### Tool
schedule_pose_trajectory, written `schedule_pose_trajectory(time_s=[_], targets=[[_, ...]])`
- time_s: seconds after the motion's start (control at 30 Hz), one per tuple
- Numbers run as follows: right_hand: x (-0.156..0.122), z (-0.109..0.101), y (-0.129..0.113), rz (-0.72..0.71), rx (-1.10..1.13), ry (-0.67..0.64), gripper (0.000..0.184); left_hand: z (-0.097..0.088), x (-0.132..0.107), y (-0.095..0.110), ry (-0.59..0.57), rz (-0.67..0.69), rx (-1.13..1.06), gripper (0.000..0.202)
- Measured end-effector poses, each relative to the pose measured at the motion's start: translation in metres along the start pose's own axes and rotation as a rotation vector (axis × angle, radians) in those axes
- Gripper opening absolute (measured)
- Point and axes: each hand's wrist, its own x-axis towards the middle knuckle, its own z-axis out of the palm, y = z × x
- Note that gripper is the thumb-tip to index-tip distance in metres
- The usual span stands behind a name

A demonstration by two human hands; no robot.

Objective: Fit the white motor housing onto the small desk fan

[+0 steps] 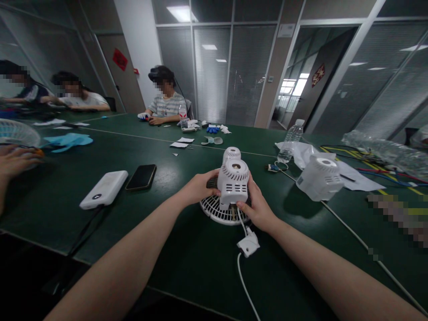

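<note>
A white fan motor housing (234, 180) with vent slots stands upright in the middle, between my two hands. My left hand (201, 189) has its fingers closed around the housing's left side. On the right side, my right hand (259, 206) grips it, thumb near the lower front. Beneath lies a round fan grille (217, 213), partly covered by the housing. A second white vented part (231, 152) shows just behind; its lower portion is hidden. From the housing a white cable runs down to a small white box (248, 244) on the table.
Left on the green table (187, 267) are a white power bank (105, 189) and a phone (141, 177). At right stand another white housing (319, 178) with a cable and a plastic bottle (291, 140). A co-worker (165, 100) sits opposite; another person's hand (16, 160) is far left.
</note>
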Motion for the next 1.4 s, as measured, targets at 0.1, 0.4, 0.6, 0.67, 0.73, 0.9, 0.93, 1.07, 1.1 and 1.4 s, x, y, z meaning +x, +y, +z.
schedule_pose_trajectory(time_s=[0.1, 0.4, 0.6, 0.67, 0.73, 0.9, 0.93, 1.07, 1.1, 1.4], targets=[[-0.001, 0.000, 0.001, -0.006, 0.002, 0.005, 0.092, -0.001, -0.001, 0.001, -0.012, 0.009, -0.005, 0.071], [0.000, 0.000, 0.000, -0.018, -0.004, 0.001, 0.093, -0.006, -0.011, 0.015, -0.167, 0.118, -0.023, 0.113], [0.001, 0.000, 0.001, -0.018, -0.022, 0.007, 0.095, 0.004, -0.009, 0.016, -0.058, 0.132, 0.007, 0.111], [0.001, 0.000, 0.002, -0.016, -0.023, 0.004, 0.096, 0.006, -0.009, 0.015, -0.043, 0.117, 0.011, 0.110], [0.001, 0.000, 0.002, -0.007, -0.024, 0.000, 0.096, 0.006, -0.010, 0.016, -0.027, 0.105, 0.019, 0.109], [0.000, -0.001, 0.001, 0.022, -0.024, 0.001, 0.095, 0.004, -0.011, 0.022, -0.018, 0.068, 0.029, 0.105], [0.000, -0.001, 0.001, 0.025, -0.021, 0.003, 0.095, 0.003, -0.011, 0.023, -0.018, 0.060, 0.028, 0.105], [0.000, -0.001, 0.002, 0.025, -0.014, -0.002, 0.095, 0.003, -0.011, 0.024, -0.028, 0.045, 0.005, 0.105], [0.000, -0.001, 0.001, 0.023, -0.013, -0.004, 0.095, 0.002, -0.011, 0.024, -0.033, 0.042, -0.003, 0.105], [0.000, -0.001, -0.002, 0.023, -0.024, 0.010, 0.092, -0.001, -0.011, 0.018, -0.097, 0.047, -0.059, 0.109]])
